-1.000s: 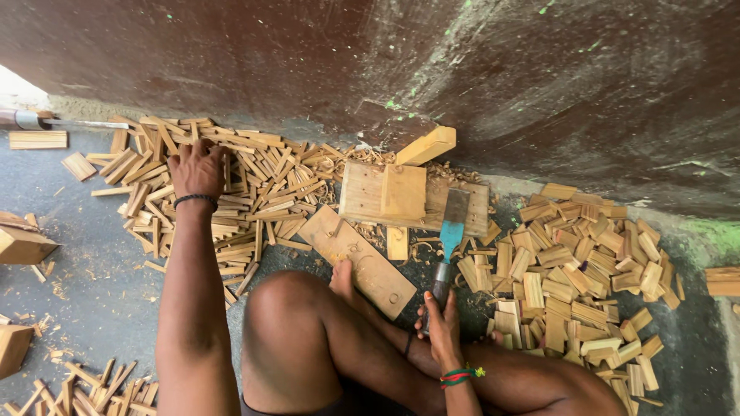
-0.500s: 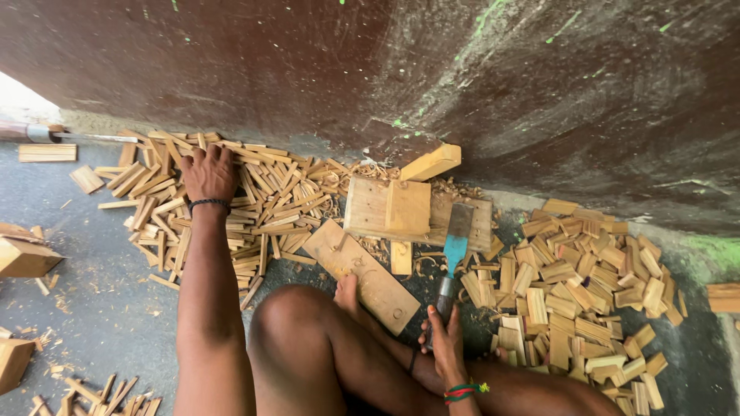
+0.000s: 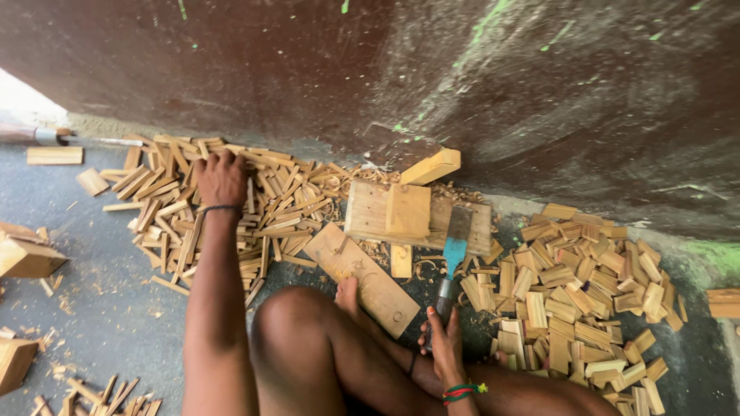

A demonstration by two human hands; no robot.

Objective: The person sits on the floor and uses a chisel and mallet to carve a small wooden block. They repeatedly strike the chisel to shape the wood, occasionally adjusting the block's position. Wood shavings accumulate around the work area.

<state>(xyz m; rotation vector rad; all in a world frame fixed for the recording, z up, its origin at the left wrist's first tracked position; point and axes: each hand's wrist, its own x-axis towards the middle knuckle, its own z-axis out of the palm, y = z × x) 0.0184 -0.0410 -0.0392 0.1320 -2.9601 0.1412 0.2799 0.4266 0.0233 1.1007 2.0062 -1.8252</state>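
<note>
Here, the left hand (image 3: 222, 179) is stretched out toward ten o'clock and laid knuckles-up on a heap of thin wood strips (image 3: 254, 208) spread over the grey floor (image 3: 92, 308); the fingers are curled down into the strips, though whether a strip is actually gripped cannot be told. The right hand (image 3: 443, 347) is seen at five o'clock, closed around the handle of a chisel (image 3: 451, 262) whose blue-painted blade points up toward twelve o'clock. The blade tip is rested against a flat wooden block (image 3: 416, 216) lying near the centre, on top of which a smaller square piece is set. A long plank (image 3: 370, 277) is laid slantwise just at seven o'clock from the block, with a bare foot (image 3: 347, 296) pressed on its lower end. A second pile of short cut pieces (image 3: 586, 293) is spread at three o'clock. A dark stained wall (image 3: 462, 85) fills the twelve o'clock side.
</note>
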